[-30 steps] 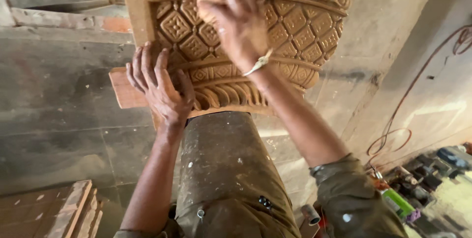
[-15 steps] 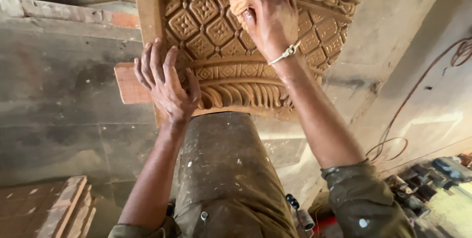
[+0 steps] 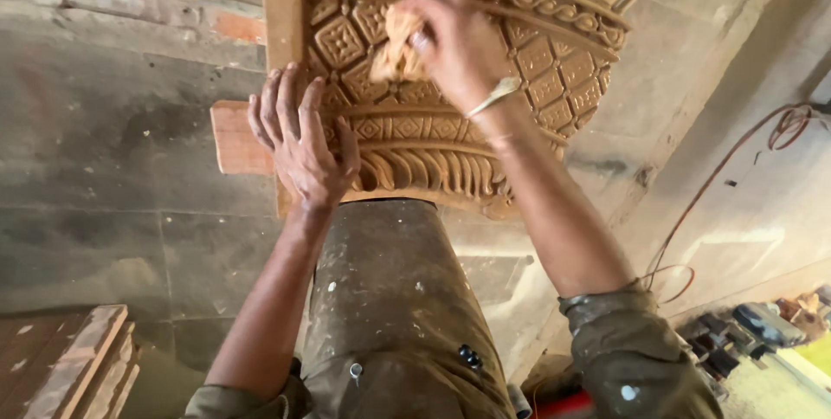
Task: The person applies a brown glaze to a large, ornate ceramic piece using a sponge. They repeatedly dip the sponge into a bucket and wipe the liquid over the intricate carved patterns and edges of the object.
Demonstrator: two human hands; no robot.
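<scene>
A carved wooden panel [image 3: 554, 81] with diamond and leaf patterns rests on my trousered leg [image 3: 389, 298] and leans away from me. My left hand [image 3: 299, 138] lies flat with fingers spread on the panel's left lower edge, over a plain wooden block [image 3: 229, 138]. My right hand [image 3: 459, 42] is closed on a crumpled piece of sandpaper [image 3: 394, 55] pressed against the diamond carving near the panel's middle. A thin bangle sits on my right wrist.
A grey stone floor [image 3: 104, 228] lies all around. Stacked wooden planks [image 3: 69, 367] sit at the lower left. A reddish cable [image 3: 718, 185] loops across the floor on the right. Tools and small items [image 3: 762, 328] lie at the lower right.
My right hand with the sandpaper has shifted across the carved diamonds, toward the panel's middle. The left hand stays flat on the panel's left edge.
</scene>
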